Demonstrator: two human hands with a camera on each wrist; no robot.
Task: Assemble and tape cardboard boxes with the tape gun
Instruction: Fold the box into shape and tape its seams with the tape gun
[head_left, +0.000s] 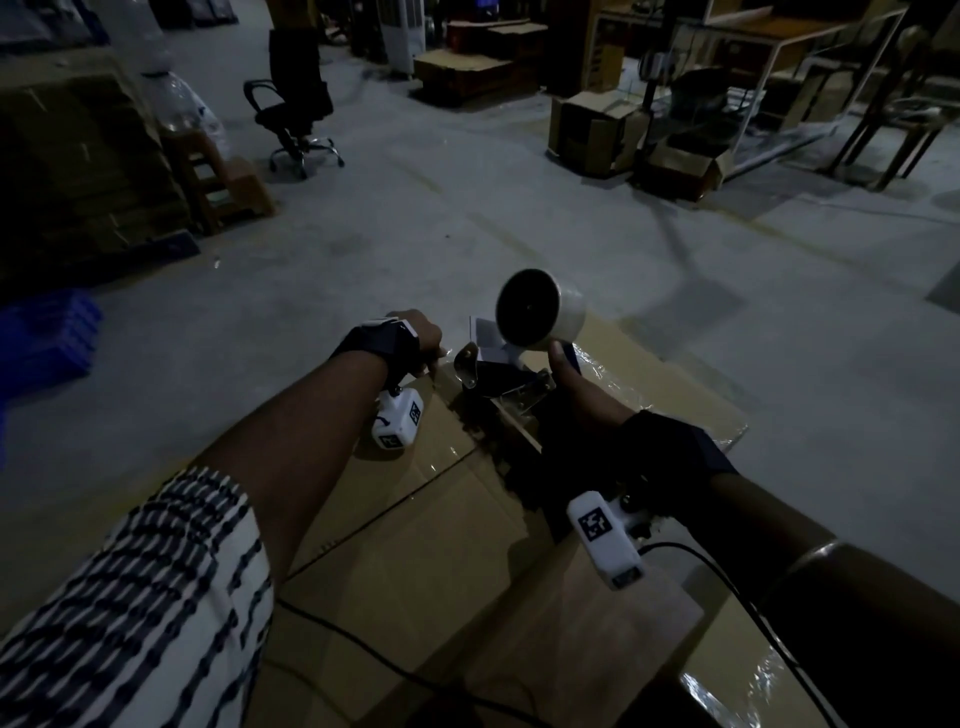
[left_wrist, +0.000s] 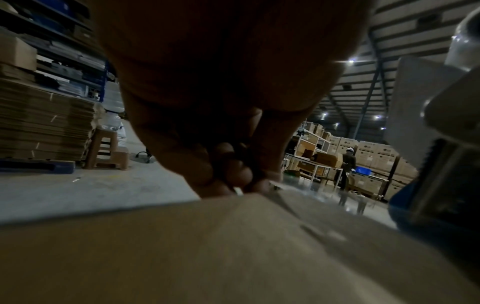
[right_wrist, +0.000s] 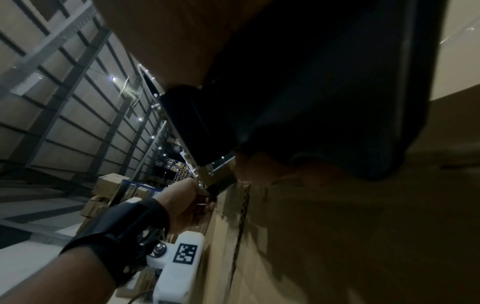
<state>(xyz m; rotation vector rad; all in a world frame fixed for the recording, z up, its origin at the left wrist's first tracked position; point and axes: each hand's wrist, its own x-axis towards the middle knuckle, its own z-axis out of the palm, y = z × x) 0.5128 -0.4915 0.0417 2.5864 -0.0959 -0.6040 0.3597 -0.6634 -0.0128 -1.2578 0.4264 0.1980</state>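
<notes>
A brown cardboard box (head_left: 415, 545) lies flaps closed in front of me, with clear tape glinting along its centre seam. My left hand (head_left: 415, 338) is at the box's far edge, fingers curled down over it; the left wrist view shows the fingertips (left_wrist: 228, 174) bunched right at the edge of the box (left_wrist: 233, 246). My right hand (head_left: 576, 395) grips the handle of the tape gun (head_left: 498, 384), whose front end is on the box top near the far edge. Its white tape roll (head_left: 535, 309) sticks up. In the right wrist view, the tape gun (right_wrist: 311, 92) fills most of the frame.
Bare concrete floor lies beyond the box. A black office chair (head_left: 293, 111) stands far left of centre, beside a tall stack of flat cardboard (head_left: 78, 156) and a brown stool (head_left: 223, 182). Open cartons (head_left: 597, 130) and racks sit far right. A person (left_wrist: 346, 170) works far off.
</notes>
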